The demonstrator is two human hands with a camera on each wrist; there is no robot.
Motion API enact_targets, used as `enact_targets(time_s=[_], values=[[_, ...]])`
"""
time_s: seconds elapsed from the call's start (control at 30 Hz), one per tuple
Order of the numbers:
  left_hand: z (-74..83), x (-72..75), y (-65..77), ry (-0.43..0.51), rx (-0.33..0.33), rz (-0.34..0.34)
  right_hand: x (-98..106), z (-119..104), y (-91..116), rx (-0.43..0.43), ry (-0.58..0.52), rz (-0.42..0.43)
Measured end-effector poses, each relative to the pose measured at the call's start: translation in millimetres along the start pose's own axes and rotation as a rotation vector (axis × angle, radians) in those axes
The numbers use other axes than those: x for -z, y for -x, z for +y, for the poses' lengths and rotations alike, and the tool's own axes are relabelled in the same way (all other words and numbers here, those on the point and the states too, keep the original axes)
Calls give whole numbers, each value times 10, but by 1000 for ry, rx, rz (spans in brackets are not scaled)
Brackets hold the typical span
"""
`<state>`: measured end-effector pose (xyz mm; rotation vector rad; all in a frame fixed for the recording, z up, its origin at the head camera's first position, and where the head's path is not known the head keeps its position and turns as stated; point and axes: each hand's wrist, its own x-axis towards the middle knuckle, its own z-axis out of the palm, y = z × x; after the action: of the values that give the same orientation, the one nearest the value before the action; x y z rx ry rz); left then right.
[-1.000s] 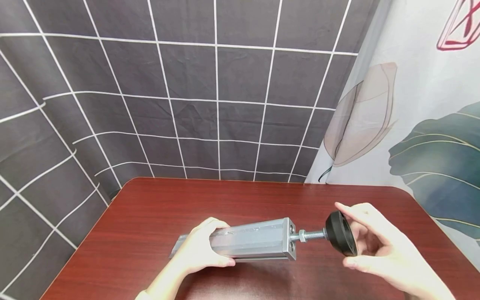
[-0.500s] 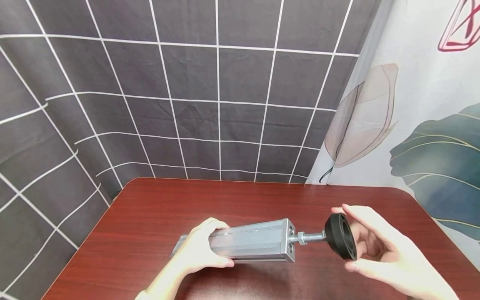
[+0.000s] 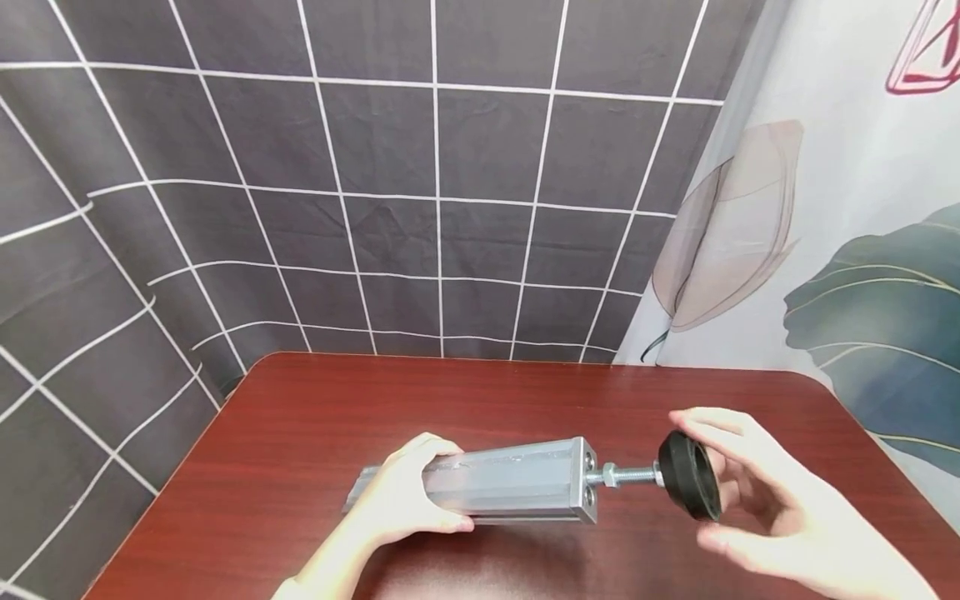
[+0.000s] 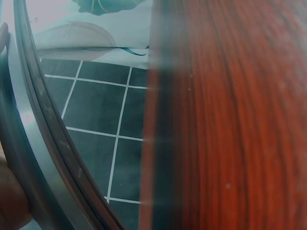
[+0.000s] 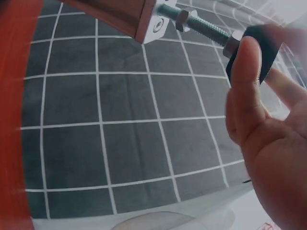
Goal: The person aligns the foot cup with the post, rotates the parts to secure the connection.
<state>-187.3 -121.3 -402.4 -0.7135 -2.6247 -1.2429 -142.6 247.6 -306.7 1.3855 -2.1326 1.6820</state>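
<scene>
My left hand (image 3: 405, 496) grips a silver pneumatic cylinder (image 3: 517, 479), fingers over the top and thumb along the near side. The cylinder lies roughly level above the red-brown table, its end plate facing right. From that end a threaded rod (image 3: 637, 475) sticks out, carrying a hex nut (image 3: 611, 475). On the rod's tip sits a black cup-shaped knob (image 3: 682, 475), its hollow side turned right. My right hand (image 3: 772, 500) curls round the knob's rim; in the right wrist view a finger overlaps the knob (image 5: 264, 43). Exact thumb contact is hard to tell.
The red-brown table (image 3: 450, 396) has rounded far corners. Behind it hangs a dark grey cloth (image 3: 480, 225) with a white grid. To the right is a white curtain (image 3: 750, 333) with leaf prints.
The right fingers have shifted round the black knob, and the thumb has moved slightly away from its lower rim. The left hand and cylinder stay almost where they were.
</scene>
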Motion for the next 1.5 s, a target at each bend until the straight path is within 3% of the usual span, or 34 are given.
enact_targets(time_s=[0.07, 0.13, 0.23, 0.3, 0.47, 0.57, 0.7, 0.83, 0.93, 1.07, 1.13, 1.2, 1.3, 1.37, 1.43, 1.5], values=[[9, -22, -19, 2, -2, -12, 30, -25, 35, -59, 90, 15], [17, -48, -38, 10, 4, -25, 36, -21, 58, -116, 177, 91], [15, -64, -39, 13, 23, -17, 0, 1, 39, -217, 211, 194], [10, -56, -28, 16, 30, -3, -36, 32, 6, -209, 151, 233], [-10, -3, -14, 10, 28, 6, -23, 43, -13, -105, 75, 106], [-10, 16, -14, 2, 28, -1, 19, 39, 23, -96, 84, 42], [-3, 13, -12, -8, 38, -11, 5, 59, 33, -211, 224, 147], [-1, -3, -7, -7, 50, -10, -51, 75, -7, -278, 253, 265], [-12, -12, -11, -7, 49, -11, -35, 62, -7, -212, 145, 215], [-29, -7, -20, -3, 19, -8, 36, 42, 14, -57, -9, 35], [-32, 2, -20, 1, 8, -4, 46, 36, 21, -30, 3, 16], [-31, 6, -14, 2, 9, -1, 37, 57, 13, -23, 6, 63], [-23, 5, -2, 3, 23, 1, -11, 60, 0, -128, 162, 211], [-19, -1, 0, 0, 33, 1, -37, 67, -9, -196, 192, 275], [-17, -7, -2, -4, 36, 0, -51, 51, -9, -246, 240, 291], [-19, -11, -5, -7, 36, 0, -40, 43, -5, -208, 165, 249]])
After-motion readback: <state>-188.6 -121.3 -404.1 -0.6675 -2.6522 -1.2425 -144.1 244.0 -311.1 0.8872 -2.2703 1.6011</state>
